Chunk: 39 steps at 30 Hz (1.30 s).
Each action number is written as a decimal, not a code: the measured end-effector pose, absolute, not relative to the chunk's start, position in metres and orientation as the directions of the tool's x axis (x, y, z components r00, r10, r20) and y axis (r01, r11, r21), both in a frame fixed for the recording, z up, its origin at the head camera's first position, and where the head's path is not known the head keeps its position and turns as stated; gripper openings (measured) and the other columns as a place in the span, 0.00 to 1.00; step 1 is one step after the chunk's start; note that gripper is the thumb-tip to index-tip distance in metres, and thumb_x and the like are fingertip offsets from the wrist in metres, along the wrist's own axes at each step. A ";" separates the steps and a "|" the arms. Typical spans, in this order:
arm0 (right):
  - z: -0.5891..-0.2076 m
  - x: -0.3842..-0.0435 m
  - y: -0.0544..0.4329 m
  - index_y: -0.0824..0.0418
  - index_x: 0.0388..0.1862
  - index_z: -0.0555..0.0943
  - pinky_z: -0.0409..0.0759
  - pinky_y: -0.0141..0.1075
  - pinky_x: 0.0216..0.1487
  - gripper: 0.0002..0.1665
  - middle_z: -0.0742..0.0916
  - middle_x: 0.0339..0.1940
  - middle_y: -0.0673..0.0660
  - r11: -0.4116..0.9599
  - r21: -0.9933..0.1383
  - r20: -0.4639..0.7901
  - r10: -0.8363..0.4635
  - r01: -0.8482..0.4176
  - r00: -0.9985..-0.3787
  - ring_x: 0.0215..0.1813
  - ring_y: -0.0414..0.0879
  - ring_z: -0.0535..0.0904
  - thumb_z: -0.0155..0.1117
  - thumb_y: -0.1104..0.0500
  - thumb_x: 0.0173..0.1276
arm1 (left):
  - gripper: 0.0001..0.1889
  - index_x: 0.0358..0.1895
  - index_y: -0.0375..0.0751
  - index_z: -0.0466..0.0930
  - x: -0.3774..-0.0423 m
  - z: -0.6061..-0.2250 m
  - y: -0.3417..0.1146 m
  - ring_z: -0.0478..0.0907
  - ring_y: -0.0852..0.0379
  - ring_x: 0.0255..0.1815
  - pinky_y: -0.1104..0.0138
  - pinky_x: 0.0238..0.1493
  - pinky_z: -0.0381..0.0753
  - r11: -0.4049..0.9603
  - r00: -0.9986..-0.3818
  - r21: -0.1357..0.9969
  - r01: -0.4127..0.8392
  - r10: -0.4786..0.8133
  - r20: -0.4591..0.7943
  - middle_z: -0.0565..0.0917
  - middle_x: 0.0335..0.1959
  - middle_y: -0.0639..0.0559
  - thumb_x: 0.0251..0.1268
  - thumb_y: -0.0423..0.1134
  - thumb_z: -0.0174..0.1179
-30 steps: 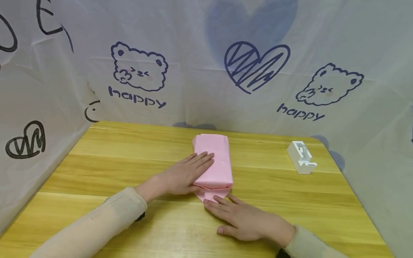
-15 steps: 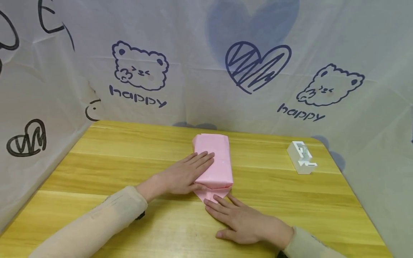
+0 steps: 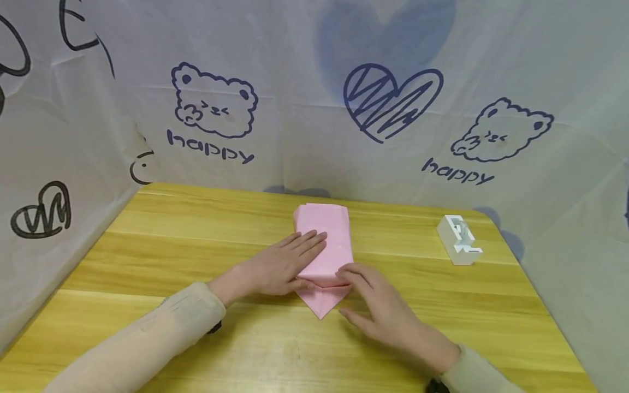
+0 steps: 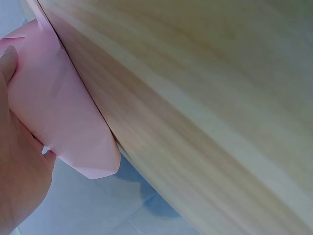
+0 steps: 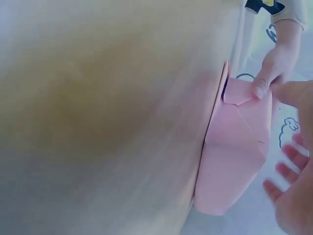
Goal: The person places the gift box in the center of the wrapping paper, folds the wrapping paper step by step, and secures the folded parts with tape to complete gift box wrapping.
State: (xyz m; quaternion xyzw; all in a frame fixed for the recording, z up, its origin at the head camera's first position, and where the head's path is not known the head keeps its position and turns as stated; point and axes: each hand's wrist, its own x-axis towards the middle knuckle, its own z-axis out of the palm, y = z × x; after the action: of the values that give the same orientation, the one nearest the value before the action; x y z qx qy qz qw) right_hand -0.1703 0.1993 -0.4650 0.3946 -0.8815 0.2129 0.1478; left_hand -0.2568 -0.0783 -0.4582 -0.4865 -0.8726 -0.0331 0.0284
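Observation:
A box wrapped in pink paper (image 3: 333,229) lies on the wooden table, long side pointing away from me. From its near end a folded triangular flap (image 3: 321,303) sticks out flat toward me. My left hand (image 3: 280,268) rests on the left part of the top with straight fingers, its thumb by the near edge. Beside the near right corner is my right hand (image 3: 380,305), fingers slightly bent and holding nothing; whether the fingertips touch the paper I cannot tell. In the right wrist view, the right hand's fingers (image 5: 288,164) are spread next to the pink box (image 5: 230,161).
A white tape dispenser (image 3: 456,243) with a clear roll stands at the table's far right. Behind the wooden table (image 3: 206,229) hangs a white cloth (image 3: 295,120) printed with hearts and bears, which continues along both sides.
My right hand has lifted off the flap and moved up to the box's near right corner, uncovering the flap's tip. My left hand stays on the box.

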 end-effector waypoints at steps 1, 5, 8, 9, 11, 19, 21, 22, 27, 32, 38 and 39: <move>-0.465 -0.173 0.198 0.62 0.72 0.72 0.70 0.51 0.75 0.44 0.74 0.74 0.57 0.623 -0.254 0.418 -0.620 -0.740 -0.664 0.74 0.54 0.70 0.80 0.50 0.61 | 0.47 0.85 0.35 0.44 -0.257 -0.458 -0.078 0.43 0.43 0.86 0.51 0.84 0.45 0.526 -0.526 0.029 0.850 0.847 0.081 0.46 0.86 0.42 0.79 0.66 0.46; -0.468 -0.184 0.194 0.62 0.81 0.62 0.59 0.55 0.81 0.64 0.62 0.83 0.59 0.699 -0.222 0.313 -0.609 -0.680 -0.729 0.83 0.58 0.57 0.84 0.39 0.54 | 0.47 0.85 0.35 0.44 -0.257 -0.459 -0.078 0.43 0.43 0.86 0.51 0.84 0.45 0.526 -0.526 0.027 0.850 0.847 0.078 0.46 0.86 0.42 0.79 0.65 0.47; -0.471 -0.190 0.192 0.63 0.83 0.58 0.55 0.55 0.82 0.72 0.59 0.85 0.61 0.728 -0.187 0.249 -0.614 -0.660 -0.749 0.84 0.59 0.53 0.84 0.33 0.49 | 0.47 0.85 0.35 0.45 -0.257 -0.460 -0.078 0.42 0.44 0.86 0.51 0.84 0.44 0.527 -0.528 0.026 0.849 0.846 0.074 0.46 0.86 0.42 0.79 0.65 0.47; -0.473 -0.192 0.191 0.63 0.84 0.58 0.55 0.55 0.82 0.74 0.59 0.85 0.61 0.732 -0.177 0.241 -0.616 -0.658 -0.750 0.84 0.59 0.54 0.84 0.32 0.48 | 0.47 0.85 0.35 0.45 -0.257 -0.460 -0.078 0.42 0.44 0.86 0.51 0.84 0.44 0.527 -0.528 0.027 0.849 0.846 0.073 0.46 0.86 0.42 0.79 0.65 0.47; -0.475 -0.196 0.190 0.63 0.83 0.59 0.56 0.54 0.82 0.74 0.60 0.84 0.62 0.736 -0.155 0.242 -0.619 -0.659 -0.748 0.83 0.60 0.55 0.85 0.32 0.47 | 0.48 0.85 0.35 0.45 -0.257 -0.460 -0.078 0.43 0.44 0.86 0.51 0.84 0.44 0.527 -0.528 0.026 0.849 0.846 0.071 0.46 0.87 0.42 0.78 0.66 0.48; -0.479 -0.211 0.188 0.65 0.80 0.63 0.60 0.53 0.81 0.72 0.65 0.81 0.63 0.734 -0.042 0.298 -0.638 -0.677 -0.710 0.80 0.61 0.60 0.83 0.29 0.47 | 0.62 0.85 0.36 0.41 -0.257 -0.461 -0.078 0.38 0.46 0.87 0.54 0.85 0.41 0.528 -0.530 0.058 0.847 0.846 0.054 0.41 0.87 0.44 0.63 0.74 0.61; -0.479 -0.212 0.188 0.65 0.80 0.63 0.62 0.54 0.80 0.71 0.66 0.80 0.64 0.729 -0.022 0.299 -0.648 -0.684 -0.701 0.80 0.61 0.61 0.81 0.28 0.49 | 0.67 0.85 0.36 0.40 -0.258 -0.461 -0.078 0.38 0.45 0.87 0.53 0.85 0.41 0.529 -0.532 0.056 0.847 0.846 0.045 0.40 0.87 0.45 0.56 0.77 0.64; -0.479 -0.212 0.188 0.65 0.80 0.63 0.63 0.55 0.79 0.70 0.66 0.80 0.64 0.727 -0.012 0.299 -0.653 -0.687 -0.696 0.80 0.61 0.62 0.79 0.28 0.50 | 0.69 0.85 0.37 0.40 -0.258 -0.462 -0.078 0.37 0.45 0.87 0.53 0.85 0.41 0.530 -0.533 0.056 0.846 0.845 0.041 0.40 0.87 0.45 0.53 0.78 0.65; -0.478 -0.212 0.189 0.65 0.81 0.63 0.65 0.58 0.77 0.62 0.67 0.80 0.64 0.726 0.074 0.298 -0.671 -0.684 -0.679 0.79 0.60 0.63 0.71 0.27 0.62 | 0.74 0.85 0.37 0.39 -0.259 -0.461 -0.078 0.37 0.45 0.87 0.53 0.85 0.41 0.537 -0.538 0.045 0.843 0.843 0.026 0.39 0.87 0.45 0.45 0.77 0.70; -0.477 -0.211 0.188 0.65 0.80 0.64 0.67 0.58 0.77 0.55 0.68 0.79 0.63 0.730 0.121 0.313 -0.671 -0.673 -0.672 0.78 0.59 0.65 0.65 0.30 0.69 | 0.72 0.85 0.36 0.40 -0.259 -0.462 -0.077 0.38 0.45 0.87 0.53 0.84 0.41 0.533 -0.534 0.039 0.845 0.844 0.039 0.39 0.87 0.44 0.47 0.74 0.72; -0.475 -0.211 0.188 0.64 0.80 0.64 0.66 0.58 0.77 0.47 0.68 0.80 0.63 0.731 0.091 0.293 -0.669 -0.677 -0.683 0.79 0.59 0.64 0.62 0.36 0.75 | 0.61 0.85 0.37 0.42 -0.259 -0.464 -0.077 0.39 0.46 0.87 0.54 0.84 0.42 0.533 -0.534 0.031 0.845 0.843 0.066 0.42 0.87 0.44 0.62 0.68 0.67; -0.475 -0.211 0.188 0.64 0.80 0.64 0.66 0.58 0.77 0.48 0.67 0.80 0.63 0.731 0.085 0.284 -0.669 -0.677 -0.686 0.79 0.59 0.64 0.61 0.35 0.75 | 0.59 0.85 0.36 0.42 -0.259 -0.464 -0.077 0.40 0.46 0.87 0.54 0.84 0.43 0.533 -0.534 0.027 0.845 0.842 0.073 0.43 0.87 0.44 0.65 0.67 0.65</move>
State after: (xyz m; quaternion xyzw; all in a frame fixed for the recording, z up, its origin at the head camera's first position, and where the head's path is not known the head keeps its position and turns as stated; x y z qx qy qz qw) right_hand -0.2110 0.1878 -0.4749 0.3667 -0.9182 0.0137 0.1495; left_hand -0.2593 -0.0774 -0.4642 -0.4821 -0.8752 -0.0297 0.0255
